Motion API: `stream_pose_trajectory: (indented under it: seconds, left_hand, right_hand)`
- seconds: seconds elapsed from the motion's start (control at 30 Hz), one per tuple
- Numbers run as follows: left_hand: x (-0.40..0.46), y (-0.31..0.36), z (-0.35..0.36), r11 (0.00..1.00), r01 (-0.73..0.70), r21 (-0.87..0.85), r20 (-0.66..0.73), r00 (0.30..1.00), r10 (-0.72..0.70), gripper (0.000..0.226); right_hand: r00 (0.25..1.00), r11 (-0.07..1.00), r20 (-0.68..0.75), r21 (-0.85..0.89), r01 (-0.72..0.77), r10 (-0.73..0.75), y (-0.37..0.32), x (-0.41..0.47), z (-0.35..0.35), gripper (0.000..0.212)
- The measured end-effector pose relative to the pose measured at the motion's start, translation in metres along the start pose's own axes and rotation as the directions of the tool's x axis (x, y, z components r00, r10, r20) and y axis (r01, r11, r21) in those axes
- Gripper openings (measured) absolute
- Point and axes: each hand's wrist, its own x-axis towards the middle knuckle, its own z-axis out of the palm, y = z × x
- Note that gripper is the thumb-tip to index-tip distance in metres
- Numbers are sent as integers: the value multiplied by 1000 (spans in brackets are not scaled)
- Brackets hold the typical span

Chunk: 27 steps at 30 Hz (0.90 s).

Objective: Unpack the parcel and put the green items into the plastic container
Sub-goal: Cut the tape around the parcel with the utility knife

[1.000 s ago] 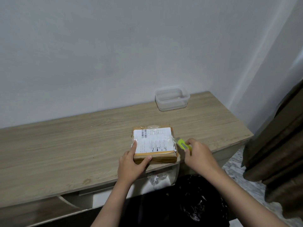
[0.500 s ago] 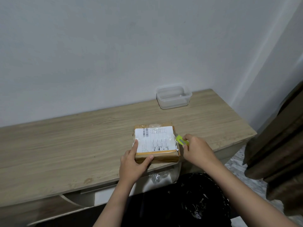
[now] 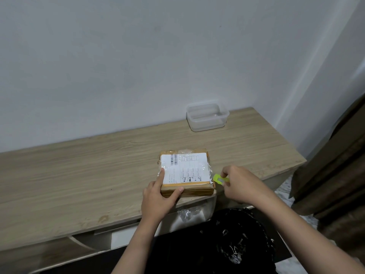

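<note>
A brown taped parcel (image 3: 185, 171) with a white shipping label lies flat near the front edge of the wooden desk (image 3: 79, 184). My left hand (image 3: 160, 194) holds its near left corner, index finger on the label, thumb on the front side. My right hand (image 3: 243, 184) pinches a small yellow-green cutter (image 3: 219, 178), whose tip touches the parcel's right side near the front corner. A clear plastic container (image 3: 207, 116), with nothing in it, stands at the back of the desk against the wall.
A black bin bag (image 3: 227, 244) with scraps of packaging sits below the desk's front edge. A brown curtain (image 3: 335, 165) hangs at the right. The white wall (image 3: 138, 66) runs behind the desk.
My right hand has brought the cutter in from the right until its tip meets the parcel's right side. My left hand keeps its hold on the parcel.
</note>
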Motion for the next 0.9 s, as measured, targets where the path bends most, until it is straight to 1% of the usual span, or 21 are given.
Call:
stream_pose_trajectory:
  seconds: [0.13,0.23,0.3,0.4,0.43,0.47,0.53,0.6,0.63,0.67,0.73,0.8,0.87,0.9]
  left_hand:
    - [3,-4,-2,999,6,-51,44,999,-4,96]
    - [8,-6,-4,997,11,-81,88,996,-4,98]
    - [13,-8,-7,998,6,-69,117,993,2,93]
    - [23,-14,-16,1000,-1,-15,143,990,4,83]
    - [26,-15,-20,1000,-2,14,125,992,1,81]
    - [28,-15,-23,999,-2,47,78,997,-1,78]
    - [30,-13,-27,996,50,69,-92,995,-43,71]
    - [27,-8,-28,991,132,-11,-278,952,-130,71]
    - [23,-2,-27,986,152,-75,-327,930,-168,77]
    - [16,6,-23,979,153,-135,-338,921,-191,87]
    - [2,23,-8,975,112,-195,-281,946,-164,103]
    - [-11,38,11,979,93,-181,-158,980,-122,114]
    - [-16,45,26,979,122,-161,-54,990,-132,120]
    - [-16,45,30,978,133,-158,-33,990,-140,118]
  right_hand:
    - [1000,999,-11,46,0,1,8,-1,-6,21]
    - [991,994,-131,107,-10,24,15,0,-5,22]
    - [978,987,-207,160,-7,40,17,0,-2,22]
    - [959,964,-277,264,17,59,17,0,5,21]
    - [952,955,-298,296,26,66,18,0,7,21]
    - [945,946,-318,323,36,72,18,0,9,19]
    - [934,921,-346,385,60,84,19,1,13,17]
    - [937,863,-334,499,83,103,17,1,17,17]
    - [941,823,-316,562,85,118,16,2,20,20]
    - [943,789,-303,609,83,134,14,2,23,24]
    - [946,746,-279,662,67,162,12,5,29,30]
    - [956,701,-238,711,51,172,9,8,33,33]
    - [967,644,-194,764,41,168,5,10,36,35]
    - [971,618,-175,785,38,163,3,10,36,35]
